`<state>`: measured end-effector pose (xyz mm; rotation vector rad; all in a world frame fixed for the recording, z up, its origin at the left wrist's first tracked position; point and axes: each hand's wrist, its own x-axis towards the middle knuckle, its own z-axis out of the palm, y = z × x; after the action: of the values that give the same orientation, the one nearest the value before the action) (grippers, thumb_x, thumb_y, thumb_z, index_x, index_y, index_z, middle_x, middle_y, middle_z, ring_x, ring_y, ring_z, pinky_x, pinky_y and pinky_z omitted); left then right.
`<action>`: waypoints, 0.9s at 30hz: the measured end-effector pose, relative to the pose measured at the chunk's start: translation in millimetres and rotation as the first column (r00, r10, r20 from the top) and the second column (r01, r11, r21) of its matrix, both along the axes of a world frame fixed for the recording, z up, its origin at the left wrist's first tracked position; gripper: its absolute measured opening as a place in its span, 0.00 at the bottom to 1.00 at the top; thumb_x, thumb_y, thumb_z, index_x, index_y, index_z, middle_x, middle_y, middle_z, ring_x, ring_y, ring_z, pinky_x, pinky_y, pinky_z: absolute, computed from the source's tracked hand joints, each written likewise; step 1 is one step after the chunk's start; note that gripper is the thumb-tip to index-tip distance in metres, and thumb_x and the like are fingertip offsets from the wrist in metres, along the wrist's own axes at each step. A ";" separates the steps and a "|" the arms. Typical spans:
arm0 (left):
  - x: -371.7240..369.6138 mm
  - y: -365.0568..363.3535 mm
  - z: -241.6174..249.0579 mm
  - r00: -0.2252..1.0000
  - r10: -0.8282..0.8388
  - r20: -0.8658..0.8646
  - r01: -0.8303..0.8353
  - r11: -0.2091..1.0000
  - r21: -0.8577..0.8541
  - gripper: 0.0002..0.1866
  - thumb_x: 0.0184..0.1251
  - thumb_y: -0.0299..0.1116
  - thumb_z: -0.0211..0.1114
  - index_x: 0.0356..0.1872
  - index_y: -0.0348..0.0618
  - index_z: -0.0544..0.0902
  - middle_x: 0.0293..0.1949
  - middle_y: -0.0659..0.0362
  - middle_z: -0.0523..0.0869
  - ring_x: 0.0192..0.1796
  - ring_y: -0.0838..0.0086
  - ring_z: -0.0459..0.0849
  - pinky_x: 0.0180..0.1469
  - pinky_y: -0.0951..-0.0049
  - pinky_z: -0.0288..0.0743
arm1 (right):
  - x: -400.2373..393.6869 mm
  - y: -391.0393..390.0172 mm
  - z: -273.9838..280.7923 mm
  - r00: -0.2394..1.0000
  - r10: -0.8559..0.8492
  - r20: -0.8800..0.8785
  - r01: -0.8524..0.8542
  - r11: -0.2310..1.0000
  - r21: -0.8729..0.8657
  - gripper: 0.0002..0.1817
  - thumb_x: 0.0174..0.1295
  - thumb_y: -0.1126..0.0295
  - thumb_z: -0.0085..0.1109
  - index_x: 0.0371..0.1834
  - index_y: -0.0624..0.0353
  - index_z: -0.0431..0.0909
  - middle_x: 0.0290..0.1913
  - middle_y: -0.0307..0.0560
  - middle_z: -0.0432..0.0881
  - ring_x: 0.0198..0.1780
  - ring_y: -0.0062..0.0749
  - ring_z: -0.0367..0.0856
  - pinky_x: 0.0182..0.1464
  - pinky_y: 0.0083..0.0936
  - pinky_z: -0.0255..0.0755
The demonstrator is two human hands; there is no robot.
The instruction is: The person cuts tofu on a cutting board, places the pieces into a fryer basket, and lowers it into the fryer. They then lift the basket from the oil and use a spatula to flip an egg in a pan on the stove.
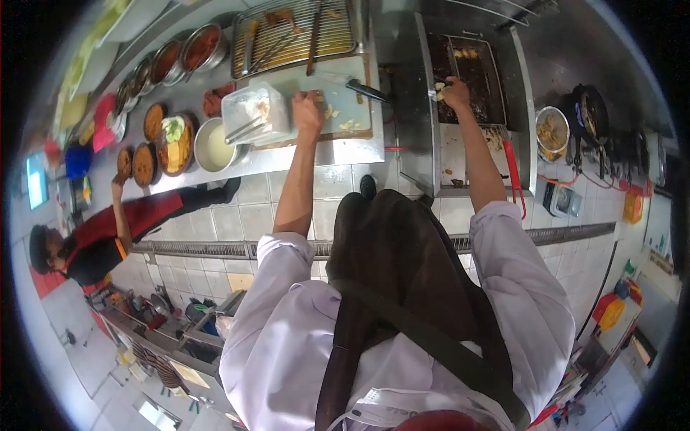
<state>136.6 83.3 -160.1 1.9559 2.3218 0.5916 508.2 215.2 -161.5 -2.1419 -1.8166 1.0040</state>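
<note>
Food pieces (440, 87) in right grip (454, 94)

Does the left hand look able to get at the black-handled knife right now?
Probably yes: the left hand is at the cutting board, close to the black-handled knife, and nothing appears to stand between them.

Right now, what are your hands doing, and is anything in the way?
Left hand at cutting board. Right hand over fryer, holding pale pieces. Possible snag: knife between hands, handle past board edge.
</note>
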 end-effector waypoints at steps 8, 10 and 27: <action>10.2 -1.8 -79.5 0.960 0.188 0.208 -0.242 0.930 0.277 0.09 0.51 0.28 0.55 0.31 0.36 0.80 0.37 0.44 0.79 0.40 0.53 0.78 0.44 0.56 0.72 | -95.4 -113.2 46.3 0.906 0.296 -0.303 -0.012 0.733 0.680 0.20 0.51 0.83 0.58 0.50 0.61 0.76 0.46 0.49 0.79 0.46 0.35 0.77 0.52 0.30 0.70; 19.4 -13.9 -41.5 0.976 0.086 0.197 -0.122 0.976 0.178 0.08 0.43 0.26 0.57 0.26 0.33 0.79 0.34 0.43 0.79 0.40 0.51 0.77 0.45 0.58 0.72 | -125.0 -126.0 23.9 0.732 0.359 -0.578 -0.008 0.854 0.521 0.18 0.59 0.77 0.56 0.53 0.61 0.72 0.47 0.46 0.77 0.43 0.30 0.76 0.48 0.26 0.70; 70.3 -136.0 73.0 0.856 -0.016 0.517 -0.087 0.981 0.175 0.16 0.44 0.31 0.66 0.34 0.31 0.76 0.38 0.47 0.75 0.43 0.54 0.78 0.44 0.61 0.73 | -193.3 -158.8 58.1 0.543 0.162 -0.824 -0.434 0.894 -0.110 0.09 0.63 0.71 0.55 0.43 0.64 0.71 0.33 0.41 0.78 0.30 0.20 0.76 0.27 0.15 0.68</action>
<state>206.9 -52.7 -87.1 1.5516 2.0172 1.2156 315.0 56.4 -103.4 -1.0697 -1.5940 2.0303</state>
